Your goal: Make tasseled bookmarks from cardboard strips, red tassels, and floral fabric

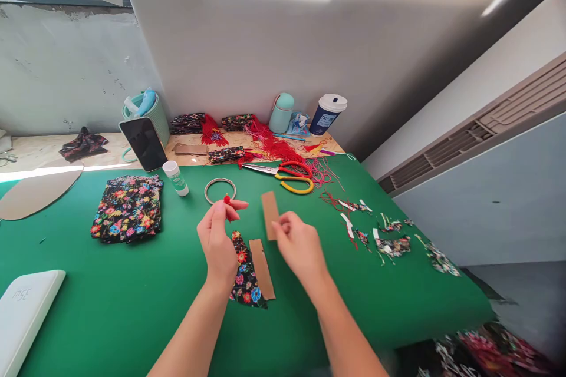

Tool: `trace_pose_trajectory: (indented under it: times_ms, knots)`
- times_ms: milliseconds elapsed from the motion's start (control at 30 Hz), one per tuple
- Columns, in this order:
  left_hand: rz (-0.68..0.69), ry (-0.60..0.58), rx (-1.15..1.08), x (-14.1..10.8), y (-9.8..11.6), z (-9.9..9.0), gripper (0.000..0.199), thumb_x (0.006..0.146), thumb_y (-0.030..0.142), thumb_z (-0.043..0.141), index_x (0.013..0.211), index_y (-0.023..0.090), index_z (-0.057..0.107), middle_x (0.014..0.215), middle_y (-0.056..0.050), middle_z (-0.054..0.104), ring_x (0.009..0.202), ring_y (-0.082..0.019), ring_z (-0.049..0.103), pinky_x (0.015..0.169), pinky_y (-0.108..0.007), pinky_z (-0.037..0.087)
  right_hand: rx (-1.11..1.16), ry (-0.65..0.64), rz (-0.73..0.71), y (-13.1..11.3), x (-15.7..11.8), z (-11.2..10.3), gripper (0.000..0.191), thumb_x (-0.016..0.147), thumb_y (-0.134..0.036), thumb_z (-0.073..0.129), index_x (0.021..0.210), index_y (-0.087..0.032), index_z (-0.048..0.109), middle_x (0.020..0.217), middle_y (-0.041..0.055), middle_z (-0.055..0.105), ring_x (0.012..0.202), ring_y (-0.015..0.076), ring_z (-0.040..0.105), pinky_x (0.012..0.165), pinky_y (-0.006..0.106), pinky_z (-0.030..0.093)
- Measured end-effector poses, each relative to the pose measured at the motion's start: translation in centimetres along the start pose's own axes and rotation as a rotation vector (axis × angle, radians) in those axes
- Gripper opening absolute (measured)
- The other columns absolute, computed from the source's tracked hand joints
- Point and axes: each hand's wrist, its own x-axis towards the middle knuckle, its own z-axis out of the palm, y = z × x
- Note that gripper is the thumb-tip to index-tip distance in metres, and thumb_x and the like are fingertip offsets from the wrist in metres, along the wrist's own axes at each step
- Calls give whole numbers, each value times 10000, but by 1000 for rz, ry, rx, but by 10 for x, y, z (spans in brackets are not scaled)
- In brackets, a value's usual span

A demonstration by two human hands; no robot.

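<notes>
My left hand (219, 235) is closed in a pinch on a small red tassel (227, 198); most of it is hidden by the fingers. In my right hand (298, 244) a brown cardboard strip (269, 212) is gripped by its lower end, tilted above the green mat. Between and below the hands lies a black floral fabric piece (244, 277), partly covered by my left wrist. Beside it, on its right, rests a second cardboard strip (263, 269). Just beyond my left fingers is a metal ring (207, 189).
Scissors (294, 178) lie behind my right hand. Left stand a glue stick (175, 178), a phone (142, 142) and a stack of floral fabric (127, 209). Red tassels (269, 138), a mint bottle (282, 113) and a lidded cup (328, 113) line the back. Scraps (393, 245) litter the right.
</notes>
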Motion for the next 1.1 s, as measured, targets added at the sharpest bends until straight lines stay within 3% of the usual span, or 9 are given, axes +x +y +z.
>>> trace_pose_trajectory:
  times_ms: [133, 233, 400, 533, 633, 767, 933, 1033, 1100]
  knots:
    - [-4, 3, -9, 1, 0, -1, 355, 865, 283, 451, 538, 179, 540, 694, -28, 675, 745, -172, 591, 720, -285, 382, -22, -50, -116, -37, 11, 26, 100, 853, -224, 492, 828, -191, 582, 669, 19, 674, 640, 169, 622, 575, 239, 349]
    - [-2, -4, -23, 0, 2, 0, 360, 870, 278, 447, 538, 178, 548, 690, -27, 678, 748, -170, 592, 708, -280, 382, -115, -88, -81, -41, 23, 29, 78, 827, -233, 529, 814, -197, 597, 712, 30, 690, 695, 184, 641, 581, 244, 345]
    - [-22, -15, -19, -1, 4, 1, 359, 869, 279, 446, 538, 180, 544, 691, -27, 677, 758, -174, 596, 713, -284, 387, -178, -47, 72, 2, 31, 6, 98, 818, -218, 515, 799, -186, 606, 700, 56, 691, 732, 220, 656, 560, 257, 350]
    - [-59, -19, -3, -3, 4, 1, 362, 867, 292, 444, 533, 183, 533, 686, -30, 671, 760, -182, 589, 712, -291, 392, -320, 25, 292, 56, 2, -28, 140, 845, -255, 491, 806, -182, 604, 709, 81, 703, 665, 226, 666, 528, 266, 359]
    - [-72, -31, -2, -5, 5, 2, 364, 866, 308, 450, 534, 183, 535, 693, -32, 674, 767, -185, 590, 727, -297, 399, -492, 70, 396, 69, -19, -39, 119, 826, -246, 517, 805, -170, 605, 671, 116, 696, 622, 261, 664, 500, 288, 346]
    - [-72, -39, -1, -6, 5, 1, 362, 864, 311, 449, 535, 185, 535, 699, -34, 677, 776, -188, 594, 741, -301, 406, -294, 3, 148, 33, -12, -24, 155, 883, -248, 453, 846, -186, 589, 690, 68, 701, 653, 209, 670, 552, 265, 388]
    - [-47, -20, 23, -3, 4, 0, 359, 860, 310, 446, 533, 187, 532, 688, -39, 673, 755, -189, 599, 708, -297, 408, -255, -116, -6, -31, 37, 8, 160, 889, -246, 466, 953, -147, 573, 850, 128, 712, 806, 245, 677, 621, 275, 406]
    - [-57, -21, 35, -1, 4, 0, 359, 856, 307, 440, 531, 185, 531, 687, -46, 671, 760, -193, 603, 702, -298, 410, -244, -113, 5, -41, 58, 16, 155, 863, -230, 492, 943, -132, 581, 883, 154, 706, 842, 254, 673, 634, 277, 418]
    - [-68, -15, 31, 0, 7, -1, 354, 853, 303, 442, 532, 184, 530, 693, -49, 673, 769, -195, 605, 713, -300, 414, -228, -95, 46, -31, 61, 14, 145, 853, -231, 495, 917, -135, 585, 843, 147, 707, 801, 241, 678, 625, 275, 427]
